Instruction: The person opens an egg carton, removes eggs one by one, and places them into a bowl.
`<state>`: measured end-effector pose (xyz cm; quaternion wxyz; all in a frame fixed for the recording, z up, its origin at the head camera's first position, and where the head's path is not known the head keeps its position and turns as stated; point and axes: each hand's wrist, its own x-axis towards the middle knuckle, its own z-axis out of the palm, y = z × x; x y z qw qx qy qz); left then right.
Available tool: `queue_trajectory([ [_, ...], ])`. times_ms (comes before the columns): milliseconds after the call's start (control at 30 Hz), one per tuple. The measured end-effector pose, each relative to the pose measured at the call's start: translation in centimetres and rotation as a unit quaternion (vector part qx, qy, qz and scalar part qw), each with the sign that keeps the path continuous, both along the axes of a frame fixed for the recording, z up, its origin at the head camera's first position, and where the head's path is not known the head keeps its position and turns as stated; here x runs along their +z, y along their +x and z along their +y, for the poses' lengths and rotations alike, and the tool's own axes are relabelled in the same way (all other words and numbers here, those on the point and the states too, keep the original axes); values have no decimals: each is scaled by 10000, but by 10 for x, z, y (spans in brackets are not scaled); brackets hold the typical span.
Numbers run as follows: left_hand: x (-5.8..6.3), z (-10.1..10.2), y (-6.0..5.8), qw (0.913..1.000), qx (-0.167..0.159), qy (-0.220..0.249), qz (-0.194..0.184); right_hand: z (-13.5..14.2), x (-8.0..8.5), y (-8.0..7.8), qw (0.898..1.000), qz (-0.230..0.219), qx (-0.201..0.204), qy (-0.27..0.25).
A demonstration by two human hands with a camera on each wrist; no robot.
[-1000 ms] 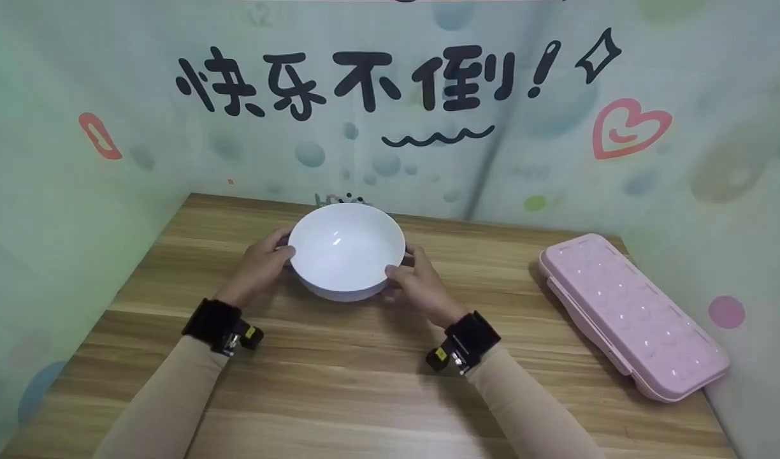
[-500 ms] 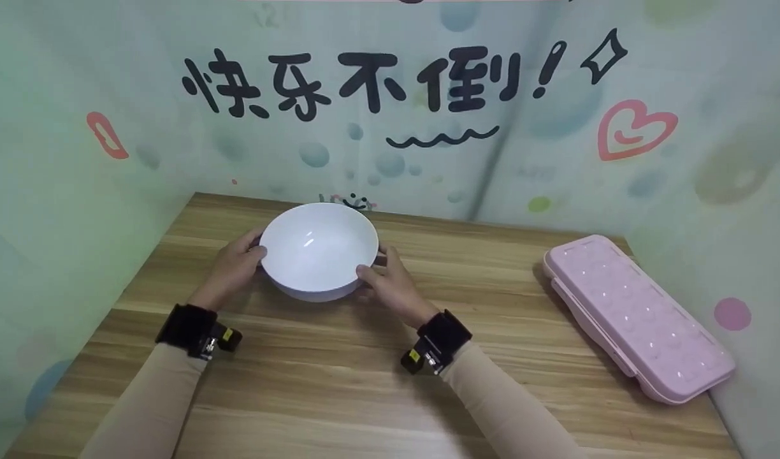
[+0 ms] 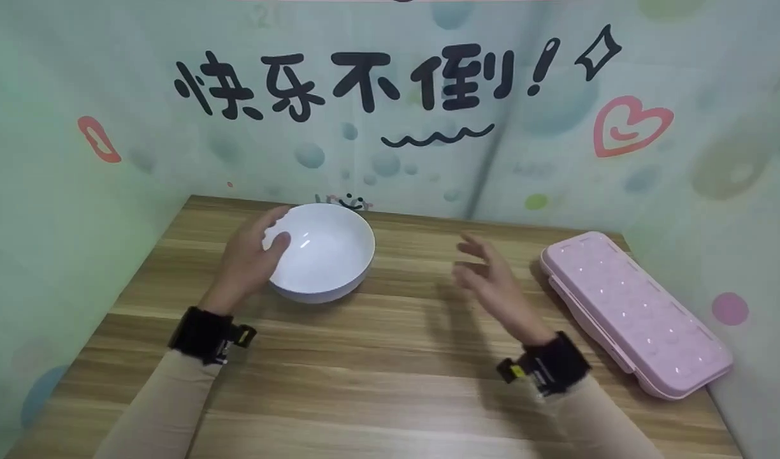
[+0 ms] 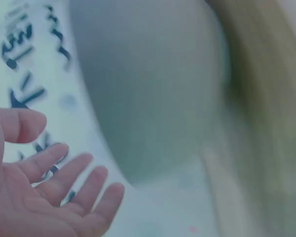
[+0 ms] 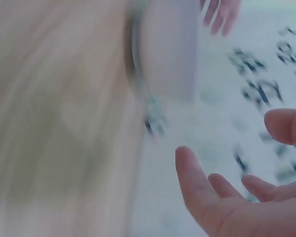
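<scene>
A white bowl stands on the wooden table toward the back, left of the middle. Over its left rim in the head view is my left hand. In the left wrist view that hand's fingers are spread and loosely bent, with a gap between them and the blurred bowl. My right hand is in the air, well to the right of the bowl. Its fingers are loosely bent with nothing between them in the right wrist view, where the bowl shows at the top.
A pink lidded case with a bumpy top lies at the right side of the wooden table. Printed cloth with black characters and a pink heart hangs behind the table and along both sides.
Both hands held the bowl by its sides and shifted it left. Both have since let go: the right hand moved off to the right, the left rose over the rim.
</scene>
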<state>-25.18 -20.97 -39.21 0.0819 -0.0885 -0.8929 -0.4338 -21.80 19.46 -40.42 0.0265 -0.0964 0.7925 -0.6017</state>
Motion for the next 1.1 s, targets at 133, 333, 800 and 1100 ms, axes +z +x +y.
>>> queue_trajectory([
  [133,9,36,6,9961,-547,-125,681,78,12,26,9899,685,-986,748],
  [333,8,88,13,9850,-1341,-147,1080,177,5,77,9498,402,-2621,1660],
  [800,-16,189,16,9653,-2579,-268,298,266,-31,136,8849,-1432,-4105,1672],
  [1100,-26,203,17,9627,-2697,-201,85,280,-44,128,9046,-2012,-3694,687],
])
